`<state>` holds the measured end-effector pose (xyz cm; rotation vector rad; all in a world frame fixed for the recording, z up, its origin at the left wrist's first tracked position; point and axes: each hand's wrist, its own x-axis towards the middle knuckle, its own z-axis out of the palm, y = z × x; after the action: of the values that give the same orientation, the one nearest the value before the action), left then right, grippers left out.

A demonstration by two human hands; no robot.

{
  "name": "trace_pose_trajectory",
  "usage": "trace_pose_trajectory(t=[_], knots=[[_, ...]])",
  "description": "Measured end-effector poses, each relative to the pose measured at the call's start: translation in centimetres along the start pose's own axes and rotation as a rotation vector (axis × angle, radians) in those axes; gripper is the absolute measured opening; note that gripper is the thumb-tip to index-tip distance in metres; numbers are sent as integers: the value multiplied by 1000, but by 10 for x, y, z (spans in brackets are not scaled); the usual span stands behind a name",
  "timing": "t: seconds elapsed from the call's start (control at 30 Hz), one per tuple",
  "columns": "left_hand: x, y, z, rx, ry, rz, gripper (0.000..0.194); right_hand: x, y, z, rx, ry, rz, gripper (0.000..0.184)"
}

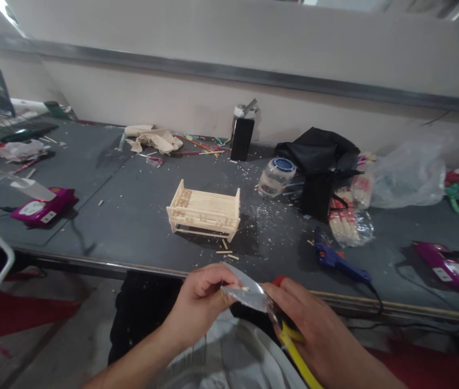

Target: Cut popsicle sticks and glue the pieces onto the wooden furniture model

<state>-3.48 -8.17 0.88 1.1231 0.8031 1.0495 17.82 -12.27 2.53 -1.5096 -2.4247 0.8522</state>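
Observation:
My right hand (316,327) is wrapped round the yellow handles of a pair of scissors (254,300), held over my lap in front of the table edge. The scissor blades are apart and point toward my left hand (207,294). That hand is closed in a pinch at the blades, on a small pale wooden stick (244,288) that is mostly hidden by the fingers. Beyond my hands, a miniature bed (205,210) built of thin wooden sticks stands upright on the dark table. A few short cut sticks (224,252) lie just in front of it.
On the right lie a blue glue gun (341,262), a packet of sticks (349,221), a black bag (318,154) and a purple device (448,265). A clear jar (277,175) rests near the bag. Another purple device (43,206) sits at left. Wood crumbs dot the table (140,227).

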Motion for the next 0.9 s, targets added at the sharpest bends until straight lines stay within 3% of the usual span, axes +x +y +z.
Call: trace_pose_trajectory(t=[0.6,0.9], knots=[[-4,-9,-3,62,-10,40,19,0,8,11,-204,111,-89,50],[-1,-5,-7,14,-186,14,26,-4,18,18,-246,199,-109,55]])
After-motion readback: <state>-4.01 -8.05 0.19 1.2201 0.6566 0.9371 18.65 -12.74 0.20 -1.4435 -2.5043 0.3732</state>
